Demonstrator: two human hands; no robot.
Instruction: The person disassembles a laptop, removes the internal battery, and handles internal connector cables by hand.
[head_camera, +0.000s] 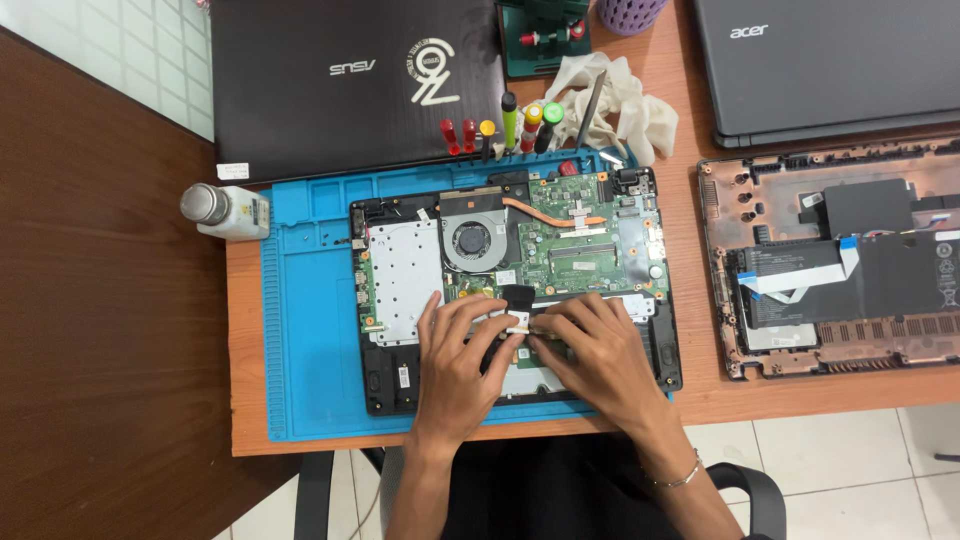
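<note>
Head cam: both hands (530, 355) fingertips together, pinching small white strip (517, 322) atop opened laptop (400, 270) on blue mat (305, 330).

- A round white sticker (432, 70) with a bold looping emblem sits on the lid of the closed dark laptop (350, 90) at the top of the desk, beside silver lettering set into that lid.
- A small white rectangular label (232, 171) lies at that laptop's lower left corner.
- A white bottle (228, 211) with a grey cap lies on its side just left of the blue mat (310, 330).
- A white printed label (944, 262) marks the right end of the black battery in the opened copper-coloured laptop base (830, 265).
- A small white sticker (404, 376) sits on the lower left of the opened black laptop base (385, 385) on the mat.
</note>
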